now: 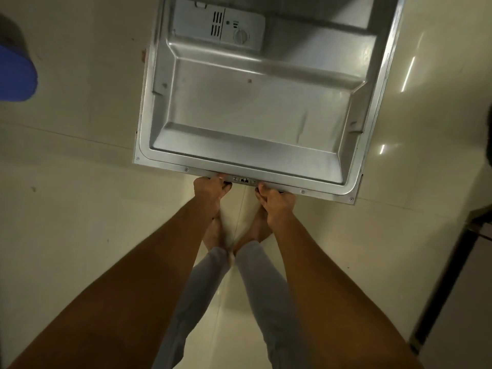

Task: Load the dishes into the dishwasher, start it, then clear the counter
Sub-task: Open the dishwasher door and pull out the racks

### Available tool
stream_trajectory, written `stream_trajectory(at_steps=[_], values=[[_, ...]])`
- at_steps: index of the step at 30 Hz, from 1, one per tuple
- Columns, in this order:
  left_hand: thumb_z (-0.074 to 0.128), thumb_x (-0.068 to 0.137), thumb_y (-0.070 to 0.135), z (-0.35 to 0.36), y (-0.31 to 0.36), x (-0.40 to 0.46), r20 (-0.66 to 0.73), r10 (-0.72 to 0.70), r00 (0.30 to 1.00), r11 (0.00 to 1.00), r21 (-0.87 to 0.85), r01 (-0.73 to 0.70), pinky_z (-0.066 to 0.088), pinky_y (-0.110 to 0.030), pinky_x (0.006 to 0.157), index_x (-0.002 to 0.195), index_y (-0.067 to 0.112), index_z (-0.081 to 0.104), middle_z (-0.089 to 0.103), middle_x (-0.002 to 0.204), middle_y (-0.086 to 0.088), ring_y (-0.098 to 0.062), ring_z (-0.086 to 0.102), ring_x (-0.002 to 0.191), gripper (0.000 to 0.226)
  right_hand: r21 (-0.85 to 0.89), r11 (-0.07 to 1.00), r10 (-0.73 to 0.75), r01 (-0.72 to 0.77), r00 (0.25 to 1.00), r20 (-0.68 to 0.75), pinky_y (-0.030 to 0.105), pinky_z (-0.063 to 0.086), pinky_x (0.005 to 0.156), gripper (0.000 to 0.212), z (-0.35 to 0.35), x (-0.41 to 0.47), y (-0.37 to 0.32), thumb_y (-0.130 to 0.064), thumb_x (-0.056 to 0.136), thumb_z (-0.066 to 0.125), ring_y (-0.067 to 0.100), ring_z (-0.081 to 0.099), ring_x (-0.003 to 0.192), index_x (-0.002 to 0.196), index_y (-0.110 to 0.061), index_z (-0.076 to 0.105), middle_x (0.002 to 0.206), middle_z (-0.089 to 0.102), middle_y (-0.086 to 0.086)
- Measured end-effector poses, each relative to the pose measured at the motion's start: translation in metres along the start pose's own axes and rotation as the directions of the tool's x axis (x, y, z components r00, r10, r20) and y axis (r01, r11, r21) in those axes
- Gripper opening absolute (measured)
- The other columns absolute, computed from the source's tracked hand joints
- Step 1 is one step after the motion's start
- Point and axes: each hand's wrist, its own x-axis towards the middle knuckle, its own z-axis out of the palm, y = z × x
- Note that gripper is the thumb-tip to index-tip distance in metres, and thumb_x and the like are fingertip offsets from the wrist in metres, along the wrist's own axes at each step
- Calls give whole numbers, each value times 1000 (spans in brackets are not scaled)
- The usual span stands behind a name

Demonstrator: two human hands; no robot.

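stainless steel, dull and faintly streaked, is forming the stamped inner panel of the dishwasher door (255,107), which is lying open and flat just beyond both hands. the left hand (209,189) and the right hand (277,199) are each curling fingers over the door's near edge, gripping it either side of the small latch (244,180). farther out from the hands, a pale plastic detergent dispenser (221,23) with a round knob is sitting in the panel. the tub is cut off at the top. glossy cream floor tiles (66,209) are reflecting lights; a blue rounded object (16,73) far left is too blurred to identify.
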Motion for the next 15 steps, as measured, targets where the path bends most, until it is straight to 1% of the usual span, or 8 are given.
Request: stream_trajectory(at_steps=[1,3,5,8,9,11,13,15], values=[[47,101,-4,3,-4,10,-2,0,1000,999,-42,0,53,-43,102,121,-8,55,65,122,-21,-34,62,120,22,-13,1000,-5,4,1000,-13,42,60,88,20,2,10,3,17,85,73,36,71,100,84,0,64,98,69,21],[56,96,-9,7,-8,24,-13,64,998,997,35,-64,56,-46,96,118,-13,55,67,95,-20,-34,70,96,23,-8,1000,-1,1,999,-38,41,59,88,18,6,28,10,19,86,70,41,69,109,91,3,62,109,68,25],[61,94,-8,11,-9,36,17,61,998,998,7,-61,58,-45,92,116,-13,56,67,89,-18,-29,70,81,23,27,1000,5,-3,999,-44,39,61,84,20,10,43,15,21,87,68,45,66,115,96,4,60,122,66,29],[57,96,-9,17,-11,51,18,41,999,998,46,-42,59,-41,86,114,-11,57,67,101,-24,-33,69,84,18,-18,1000,-9,8,998,-56,29,64,63,21,14,64,20,18,86,70,41,68,110,105,11,63,123,66,31],[56,96,-9,18,-11,58,18,40,999,996,81,-41,60,-41,83,112,-11,57,67,106,-27,-35,69,87,16,-41,999,-16,14,998,-64,28,63,60,23,15,70,22,16,86,72,37,69,104,107,12,63,121,67,30],[55,96,-9,20,-9,67,20,35,999,992,124,-37,60,-44,81,104,-11,57,66,111,-31,-39,70,90,8,-74,997,-19,13,996,-87,26,62,58,15,17,81,24,14,86,73,34,70,98,97,7,64,117,68,30],[49,98,-10,20,-9,74,15,13,1000,993,117,-15,59,-49,86,94,-10,56,65,110,-32,-43,69,95,8,-94,995,-18,9,996,-92,24,61,55,16,16,86,24,13,86,74,38,72,103,88,2,63,116,69,30],[47,99,-10,20,-13,77,36,10,999,991,133,-15,57,-53,91,102,-13,56,64,107,-31,-46,67,100,11,-142,990,-23,12,997,-74,20,58,51,16,11,89,26,8,86,77,37,73,106,96,4,65,115,72,27]])
